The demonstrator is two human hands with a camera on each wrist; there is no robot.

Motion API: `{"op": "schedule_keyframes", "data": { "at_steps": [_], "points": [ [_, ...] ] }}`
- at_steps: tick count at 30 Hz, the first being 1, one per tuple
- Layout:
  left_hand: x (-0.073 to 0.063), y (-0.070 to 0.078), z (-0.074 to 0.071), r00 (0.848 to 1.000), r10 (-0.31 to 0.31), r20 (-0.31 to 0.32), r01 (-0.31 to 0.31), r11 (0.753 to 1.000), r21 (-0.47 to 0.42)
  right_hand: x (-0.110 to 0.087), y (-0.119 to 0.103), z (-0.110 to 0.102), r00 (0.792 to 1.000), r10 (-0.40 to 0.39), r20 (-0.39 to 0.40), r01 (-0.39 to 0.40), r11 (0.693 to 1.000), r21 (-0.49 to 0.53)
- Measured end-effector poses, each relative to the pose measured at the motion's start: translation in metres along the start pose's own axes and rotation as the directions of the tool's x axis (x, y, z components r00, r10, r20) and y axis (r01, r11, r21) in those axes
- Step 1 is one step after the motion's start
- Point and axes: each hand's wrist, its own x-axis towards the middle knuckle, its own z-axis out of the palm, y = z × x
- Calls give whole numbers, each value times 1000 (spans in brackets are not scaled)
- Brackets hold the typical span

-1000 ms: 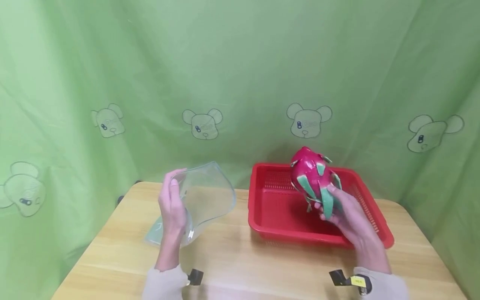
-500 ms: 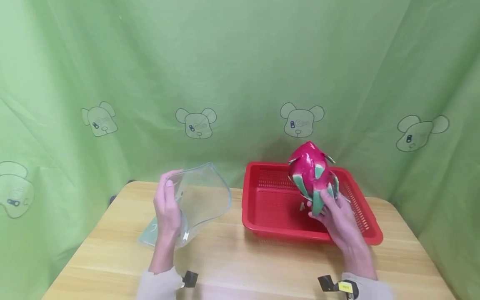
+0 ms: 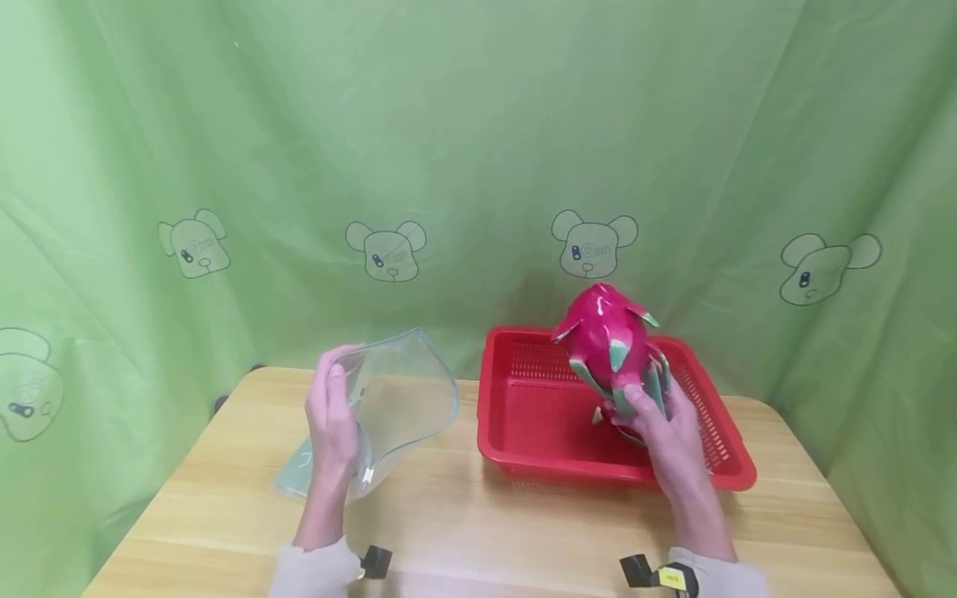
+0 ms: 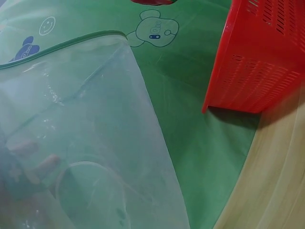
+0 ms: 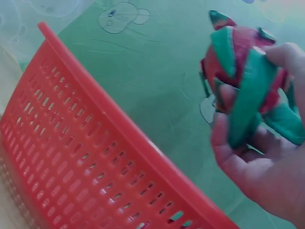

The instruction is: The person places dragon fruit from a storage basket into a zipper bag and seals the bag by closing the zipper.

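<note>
My right hand (image 3: pixel 669 432) grips a dragon fruit (image 3: pixel 606 336), pink-red with green-tipped scales, above the right part of a red plastic basket (image 3: pixel 523 457). The right wrist view shows the dragon fruit (image 5: pixel 252 71) with fingers and thumb round its lower end. On the left, my left hand (image 3: pixel 332 415) holds a clear zip bag (image 3: pixel 407 399) by its side, thumb toward me. The bag's mouth gapes toward the basket. In the left wrist view the bag (image 4: pixel 105 105) covers much of the frame, and fingers show dimly through the plastic.
The basket, with slotted walls (image 5: pixel 86 133), stands on the wooden table (image 3: pixel 463 531) right of centre. A green curtain (image 3: pixel 478 124) printed with bear heads hangs behind and at both sides of the table.
The right hand has turned the dragon fruit somewhat, so its pink tip faces more toward the view. The left hand keeps its hold on the bag. The head view has shifted slightly.
</note>
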Motion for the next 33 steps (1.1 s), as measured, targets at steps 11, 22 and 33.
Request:
{"op": "schedule_keyframes", "data": {
  "at_steps": [11, 22, 33],
  "points": [
    [-4, -1, 1, 1000, -26, 5, 26, 1000, -1, -7, -4, 6, 991, 1, -135, -9, 998, -57],
    [-6, -1, 4, 1000, -27, 13, 26, 999, 24, -14, -14, 15, 982, -133, -132, 102, 970, -222],
    [-4, 4, -1, 995, 13, -100, 2, 990, 143, -19, -23, 25, 927, -372, -53, 323, 861, -393]
  ]
}}
